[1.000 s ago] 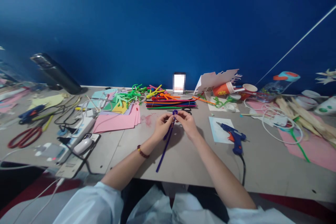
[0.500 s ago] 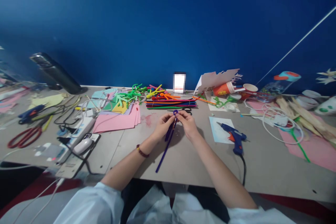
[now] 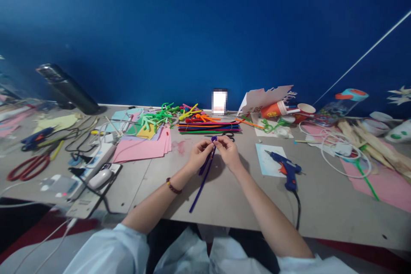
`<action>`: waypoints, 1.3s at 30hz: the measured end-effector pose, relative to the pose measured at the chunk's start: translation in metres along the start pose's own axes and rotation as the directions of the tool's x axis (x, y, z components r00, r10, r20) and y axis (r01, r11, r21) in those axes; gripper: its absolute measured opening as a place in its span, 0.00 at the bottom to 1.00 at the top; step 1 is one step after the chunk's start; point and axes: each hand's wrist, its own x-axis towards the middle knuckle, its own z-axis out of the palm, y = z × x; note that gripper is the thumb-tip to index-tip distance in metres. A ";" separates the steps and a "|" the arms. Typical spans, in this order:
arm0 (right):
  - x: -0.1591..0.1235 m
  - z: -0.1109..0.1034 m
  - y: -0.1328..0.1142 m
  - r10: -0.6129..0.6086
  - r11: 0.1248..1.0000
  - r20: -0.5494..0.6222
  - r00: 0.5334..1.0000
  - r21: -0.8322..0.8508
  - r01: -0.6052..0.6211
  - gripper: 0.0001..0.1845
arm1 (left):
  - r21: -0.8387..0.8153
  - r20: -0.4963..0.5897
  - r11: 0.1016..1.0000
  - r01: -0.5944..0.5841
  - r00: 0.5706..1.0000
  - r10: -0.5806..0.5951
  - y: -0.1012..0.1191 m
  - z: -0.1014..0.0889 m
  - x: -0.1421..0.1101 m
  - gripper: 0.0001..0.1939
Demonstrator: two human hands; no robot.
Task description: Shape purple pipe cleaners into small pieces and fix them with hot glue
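Dipping slightly since a moment ago, our purple pipe cleaner (image 3: 204,184) stays pinched at its small loop, clenched between left hand (image 3: 201,155) and right hand (image 3: 229,152) above the grey tabletop (image 3: 321,214). Its tail slants toward us. Black-handled scissors (image 3: 228,136) lie just beyond; a blue hot glue gun (image 3: 285,168) rests to the right.

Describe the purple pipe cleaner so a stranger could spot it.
On the grey work table, look in front of the bundle of multicoloured pipe cleaners. The dark purple pipe cleaner is bent into a small loop at the top, pinched by the left hand and right hand. Unlike the bundled ones, it is held up, with a long tail hanging down.
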 end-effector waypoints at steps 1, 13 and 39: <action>0.000 0.000 0.000 -0.012 1.000 0.001 1.000 -0.018 0.012 0.11 | 0.004 -0.002 1.000 -0.003 1.000 0.003 0.001 0.000 0.000 0.19; -0.029 -0.085 -0.086 -0.048 0.699 0.052 0.998 -0.711 0.070 0.13 | -0.093 0.032 0.992 0.081 0.996 -0.079 -0.012 -0.010 0.010 0.16; -0.120 -0.237 0.002 -0.175 0.111 -0.066 0.982 -0.993 -0.047 0.18 | -0.544 0.267 0.743 0.390 0.920 -0.287 -0.002 -0.011 0.008 0.09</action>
